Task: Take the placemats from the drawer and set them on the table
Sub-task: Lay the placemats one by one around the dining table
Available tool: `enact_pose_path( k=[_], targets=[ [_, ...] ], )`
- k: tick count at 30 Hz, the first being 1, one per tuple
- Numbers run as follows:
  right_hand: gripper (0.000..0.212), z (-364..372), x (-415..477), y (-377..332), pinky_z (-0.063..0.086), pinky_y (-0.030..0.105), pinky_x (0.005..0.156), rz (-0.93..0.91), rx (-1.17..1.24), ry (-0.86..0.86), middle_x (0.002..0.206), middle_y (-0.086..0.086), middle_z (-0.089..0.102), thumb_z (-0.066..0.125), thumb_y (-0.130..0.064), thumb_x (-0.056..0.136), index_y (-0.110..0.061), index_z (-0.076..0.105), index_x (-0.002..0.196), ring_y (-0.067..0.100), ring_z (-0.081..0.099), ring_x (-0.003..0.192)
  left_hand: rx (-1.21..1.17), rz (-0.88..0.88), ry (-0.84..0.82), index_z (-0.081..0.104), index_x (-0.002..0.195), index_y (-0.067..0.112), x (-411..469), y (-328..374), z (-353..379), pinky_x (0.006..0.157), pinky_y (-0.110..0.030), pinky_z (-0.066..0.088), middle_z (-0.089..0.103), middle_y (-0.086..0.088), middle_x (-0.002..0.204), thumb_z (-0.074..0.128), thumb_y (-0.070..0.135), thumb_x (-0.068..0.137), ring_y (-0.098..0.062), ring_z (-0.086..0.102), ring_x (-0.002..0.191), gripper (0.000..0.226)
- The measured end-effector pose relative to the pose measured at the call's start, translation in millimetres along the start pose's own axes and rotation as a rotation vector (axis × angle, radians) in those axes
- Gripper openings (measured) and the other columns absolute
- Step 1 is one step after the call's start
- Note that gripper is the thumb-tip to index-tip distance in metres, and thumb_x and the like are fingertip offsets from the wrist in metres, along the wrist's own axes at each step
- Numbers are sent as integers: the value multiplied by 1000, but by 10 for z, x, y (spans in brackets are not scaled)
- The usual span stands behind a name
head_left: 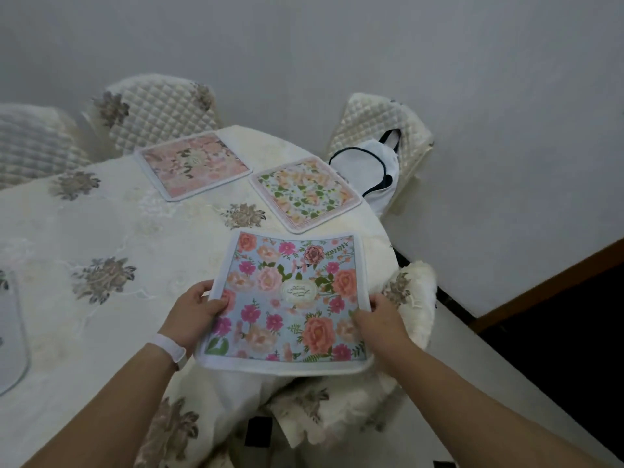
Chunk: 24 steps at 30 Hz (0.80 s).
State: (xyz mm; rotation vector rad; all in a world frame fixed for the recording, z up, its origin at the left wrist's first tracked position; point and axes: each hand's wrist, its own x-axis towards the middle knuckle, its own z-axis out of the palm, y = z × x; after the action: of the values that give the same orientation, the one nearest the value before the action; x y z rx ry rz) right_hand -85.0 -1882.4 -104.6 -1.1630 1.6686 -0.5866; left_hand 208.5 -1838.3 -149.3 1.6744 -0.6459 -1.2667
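**While both hands grip it, blue mat [290,298] sits at the near tabletop [118,231] edge**

As both forearms reach forward, the left one shows a white wristband [170,351]. The left hand [194,309] pinches the mat's left edge, thumb on top and fingers curled beneath. The right hand [374,319] clamps the right edge, with its thumb on the flowers.

The mat is spread open, with pink and orange roses on pale blue inside a white border and a small cream label at its middle. Its far part is over the tabletop, and its near edge juts past the rim above the hanging cloth [101,332]. Whether it rests on the surface or is held just above it cannot be told.

Just to its right, a fluffy chair [415,298] sits close against the rim. The cloth is cream with brown flower motifs.

Farther on, near the right rim, the green mat [305,194] lies flat. The pink mat [194,165] lies flat beyond it to the left, close by but apart.

At the far left a pale rounded sheet [10,332] lies on the cloth, too cut off to identify.

Behind the table stand quilted chairs [158,113]. The right one carries a white bag [368,167] with dark trim. A grey wall [337,45] rises behind them.
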Motion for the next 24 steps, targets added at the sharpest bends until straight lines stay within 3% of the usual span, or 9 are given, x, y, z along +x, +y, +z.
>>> enact_pose_path(
  k=[3, 6, 12, 15, 19, 24],
  targets=[
    [11, 220, 294, -31, 53, 26, 55, 25, -67, -17, 94, 2, 66, 55, -13, 92, -16, 57, 102, 15, 66, 78, -1, -29, 50, 59, 113, 15, 202, -82, -84, 71, -48, 58, 75, -12, 88, 64, 13, 90, -33, 73, 76, 24],
    [10, 427, 557, 18, 59, 36, 66, 59, -86, -30, 95, 3, 66, 52, -13, 92, -16, 55, 101, 18, 66, 80, 7, -68, 94, 60, 116, 15, 411, -194, -135, 75, -53, 58, 74, -13, 93, 67, 16, 88, -33, 73, 78, 29],
    [6, 702, 1109, 88, 49, 26, 56, 107, -59, -102, 94, -1, 60, 53, -18, 94, -20, 50, 99, 14, 62, 81, -46, -148, 226, 62, 117, 18, 730, -444, -104, 79, -53, 57, 74, -11, 98, 68, 17, 88, -31, 72, 83, 30],
    [6, 821, 1309, 100, 53, 30, 62, 116, -65, -168, 96, 1, 62, 53, -17, 92, -21, 50, 95, 17, 63, 83, -123, -185, 357, 64, 114, 16, 644, -615, -64, 79, -48, 57, 74, -10, 97, 68, 12, 86, -30, 72, 85, 28],
    [7, 935, 1466, 95, 50, 26, 58, 105, -46, -239, 94, 1, 62, 53, -15, 93, -18, 53, 99, 15, 63, 81, -348, -202, 601, 65, 105, 12, 384, -803, 75, 66, -37, 58, 74, -10, 93, 69, 7, 85, -25, 71, 79, 21],
    [10, 1040, 1566, 185, 58, 43, 78, 132, -49, -314, 96, 5, 63, 49, -12, 92, -22, 51, 94, 21, 65, 85, -554, -197, 794, 67, 103, 12, 253, -938, 432, 73, -43, 56, 69, -12, 98, 64, 2, 86, -36, 65, 95, 19]
  ],
)
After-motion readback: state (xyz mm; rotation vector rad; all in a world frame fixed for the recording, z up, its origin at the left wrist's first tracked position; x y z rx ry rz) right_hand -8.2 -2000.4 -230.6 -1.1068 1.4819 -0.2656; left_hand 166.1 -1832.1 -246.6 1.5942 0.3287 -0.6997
